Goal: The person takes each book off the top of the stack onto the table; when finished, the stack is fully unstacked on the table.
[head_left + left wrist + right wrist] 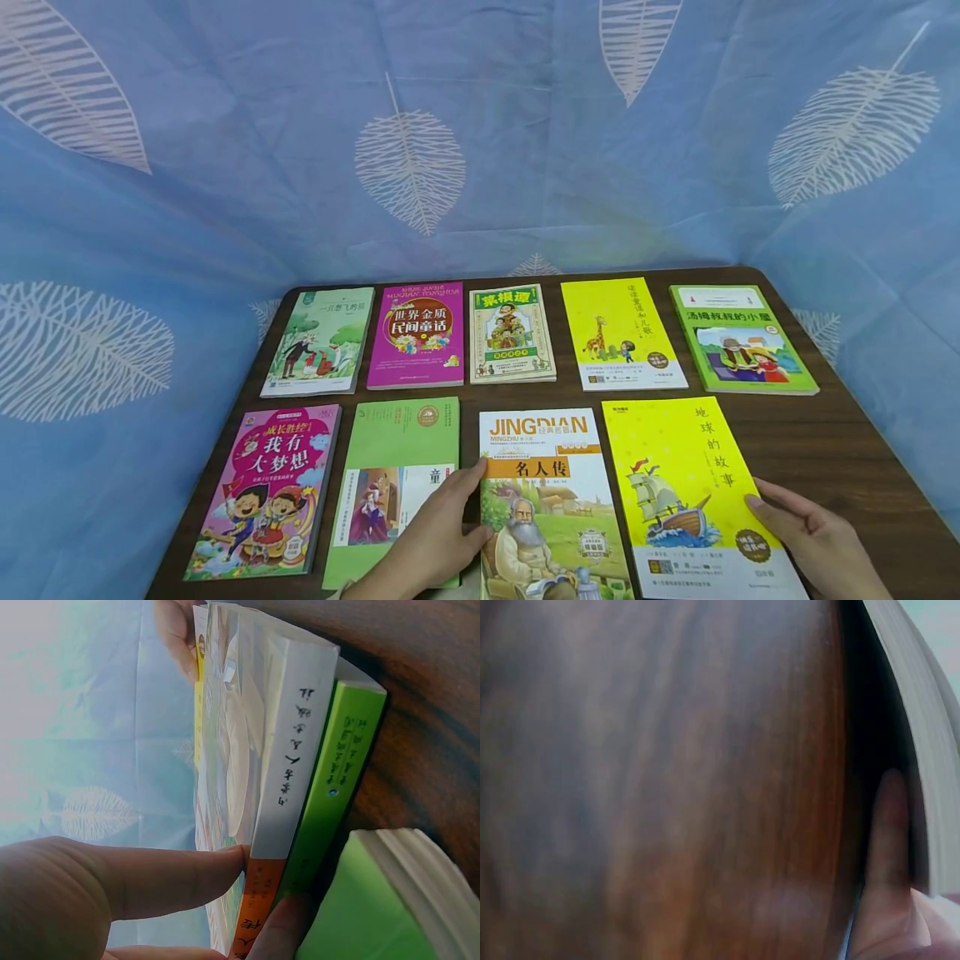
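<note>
My left hand (435, 537) is at the left edge of a paperback book (555, 508) with an orange band and a bearded old man on its cover. In the left wrist view, the thumb is at the upper edge of its white-and-orange spine (296, 750), and another fingertip lies lower, against the green spine (334, 780) of a book underneath. My right hand (821, 542) holds the right edge of a yellow book (678, 467) with a sailing ship, thumb on the cover. The right wrist view shows a finger (889, 840) beneath that book's raised edge.
Left of my hands lie a green book (401, 433) and a pink book (262, 492). A back row holds several more, among them a giraffe book (622, 333) and a green-bordered book (742, 337). The dark wooden table (847, 454) meets blue leaf-print cloth (480, 167).
</note>
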Tool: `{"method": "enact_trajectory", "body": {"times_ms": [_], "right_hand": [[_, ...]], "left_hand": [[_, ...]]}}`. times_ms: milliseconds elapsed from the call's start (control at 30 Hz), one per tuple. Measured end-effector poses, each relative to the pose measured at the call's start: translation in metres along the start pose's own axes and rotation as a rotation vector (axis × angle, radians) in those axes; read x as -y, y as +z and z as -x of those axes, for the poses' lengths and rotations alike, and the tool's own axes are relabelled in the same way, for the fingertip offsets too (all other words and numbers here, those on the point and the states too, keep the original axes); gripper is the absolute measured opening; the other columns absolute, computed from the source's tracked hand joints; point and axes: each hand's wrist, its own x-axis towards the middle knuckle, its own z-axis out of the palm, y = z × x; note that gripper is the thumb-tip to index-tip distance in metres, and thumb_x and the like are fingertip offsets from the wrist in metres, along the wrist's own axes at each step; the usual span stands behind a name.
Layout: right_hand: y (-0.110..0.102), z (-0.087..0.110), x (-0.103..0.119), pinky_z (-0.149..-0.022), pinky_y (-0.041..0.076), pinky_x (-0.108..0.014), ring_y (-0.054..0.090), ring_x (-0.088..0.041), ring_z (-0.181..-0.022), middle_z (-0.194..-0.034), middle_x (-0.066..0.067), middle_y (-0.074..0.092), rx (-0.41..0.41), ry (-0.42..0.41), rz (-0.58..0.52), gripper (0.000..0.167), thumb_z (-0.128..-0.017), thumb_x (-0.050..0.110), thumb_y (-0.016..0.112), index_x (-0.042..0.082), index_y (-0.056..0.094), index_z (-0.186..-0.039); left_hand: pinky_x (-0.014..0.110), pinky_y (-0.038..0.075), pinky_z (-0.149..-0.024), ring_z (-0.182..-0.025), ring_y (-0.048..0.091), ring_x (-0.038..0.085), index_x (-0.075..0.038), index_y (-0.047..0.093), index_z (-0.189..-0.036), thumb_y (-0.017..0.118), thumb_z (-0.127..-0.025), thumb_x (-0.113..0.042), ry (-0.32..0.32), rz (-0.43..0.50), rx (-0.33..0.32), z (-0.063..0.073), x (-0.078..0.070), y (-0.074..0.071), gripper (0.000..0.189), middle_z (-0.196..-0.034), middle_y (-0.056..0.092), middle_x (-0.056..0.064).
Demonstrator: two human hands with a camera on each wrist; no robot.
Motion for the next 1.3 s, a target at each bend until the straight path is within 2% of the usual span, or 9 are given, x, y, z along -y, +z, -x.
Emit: {"method": "enact_trajectory", "body": {"times_ms": [233, 433, 567, 733, 833, 933, 1100, 1200, 1300], "right_hand": [[0.001, 0.0, 0.002, -0.072, 0.064, -0.036, 0.077, -0.02, -0.086, -0.111, -0.016, 0.08, -0.106, -0.036, 0.143, 0.1, -0.097, 0.07, 0.059, -0.001, 0.031, -0.162], [0.005, 0.009, 0.005, -0.07, 0.063, -0.029, 0.076, -0.018, -0.091, -0.124, -0.026, 0.074, -0.181, -0.148, 0.308, 0.084, -0.104, 0.056, 0.058, -0.006, 0.04, -0.157], [0.007, 0.015, 0.008, -0.073, 0.063, -0.032, 0.075, -0.03, -0.101, -0.133, -0.032, 0.066, -0.181, -0.192, 0.386, 0.082, -0.106, 0.051, 0.059, -0.007, 0.035, -0.159], [0.008, 0.021, 0.016, -0.084, 0.064, -0.038, 0.055, -0.057, -0.13, -0.156, -0.043, 0.035, -0.161, -0.261, 0.478, 0.085, -0.109, 0.052, 0.051, -0.01, 0.024, -0.161], [0.01, 0.026, 0.024, -0.084, 0.065, -0.036, 0.049, -0.059, -0.137, -0.16, -0.043, 0.028, -0.152, -0.285, 0.478, 0.087, -0.109, 0.056, 0.045, -0.009, 0.021, -0.162], [0.014, 0.03, 0.035, -0.082, 0.065, -0.037, 0.052, -0.058, -0.135, -0.158, -0.042, 0.035, -0.156, -0.343, 0.483, 0.084, -0.11, 0.055, 0.044, -0.007, 0.024, -0.162], [0.031, 0.033, 0.051, -0.093, 0.061, -0.052, 0.052, -0.054, -0.137, -0.153, -0.033, 0.051, -0.102, -0.424, 0.495, 0.081, -0.109, 0.051, 0.051, -0.003, 0.027, -0.164], [0.049, 0.032, 0.057, -0.099, 0.058, -0.057, 0.052, -0.052, -0.14, -0.154, -0.027, 0.054, -0.053, -0.431, 0.467, 0.081, -0.107, 0.049, 0.057, 0.0, 0.028, -0.164], [0.07, 0.032, 0.063, -0.099, 0.06, -0.051, 0.056, -0.047, -0.139, -0.152, -0.023, 0.058, -0.015, -0.419, 0.427, 0.08, -0.105, 0.048, 0.062, 0.002, 0.031, -0.164]], "left_hand": [[0.065, 0.044, -0.114, -0.148, 0.046, 0.044, -0.004, 0.036, -0.163, 0.08, -0.092, -0.016, -0.002, 0.004, 0.002, 0.0, 0.0, 0.0, 0.083, -0.162, 0.045, 0.021], [0.061, 0.046, -0.113, -0.146, 0.049, 0.041, -0.005, 0.035, -0.163, 0.08, -0.092, -0.017, 0.0, 0.003, -0.005, 0.0, 0.001, 0.001, 0.085, -0.162, 0.046, 0.02], [0.061, 0.047, -0.113, -0.146, 0.05, 0.041, -0.005, 0.035, -0.163, 0.08, -0.092, -0.018, 0.006, 0.0, -0.005, 0.0, 0.002, 0.002, 0.085, -0.162, 0.046, 0.019], [0.06, 0.046, -0.114, -0.147, 0.049, 0.039, -0.004, 0.036, -0.163, 0.08, -0.092, -0.018, 0.023, -0.009, -0.009, 0.0, 0.003, 0.002, 0.084, -0.162, 0.046, 0.019], [0.06, 0.046, -0.114, -0.147, 0.049, 0.039, -0.004, 0.035, -0.163, 0.08, -0.092, -0.018, 0.022, -0.007, -0.007, 0.0, 0.003, 0.002, 0.085, -0.162, 0.046, 0.018], [0.06, 0.047, -0.113, -0.147, 0.049, 0.039, -0.006, 0.035, -0.163, 0.08, -0.093, -0.019, 0.017, -0.008, -0.005, -0.001, 0.003, 0.001, 0.085, -0.162, 0.046, 0.018], [0.06, 0.048, -0.113, -0.146, 0.05, 0.039, -0.007, 0.034, -0.164, 0.079, -0.093, -0.019, 0.015, -0.005, 0.0, -0.002, 0.004, 0.002, 0.085, -0.162, 0.046, 0.018], [0.06, 0.047, -0.113, -0.146, 0.049, 0.039, -0.006, 0.033, -0.164, 0.079, -0.094, -0.02, 0.012, 0.001, 0.007, -0.001, 0.004, 0.003, 0.085, -0.162, 0.046, 0.018], [0.06, 0.048, -0.113, -0.146, 0.05, 0.039, -0.006, 0.033, -0.164, 0.078, -0.094, -0.02, 0.01, 0.003, 0.008, -0.001, 0.003, 0.003, 0.085, -0.162, 0.046, 0.018]]}}
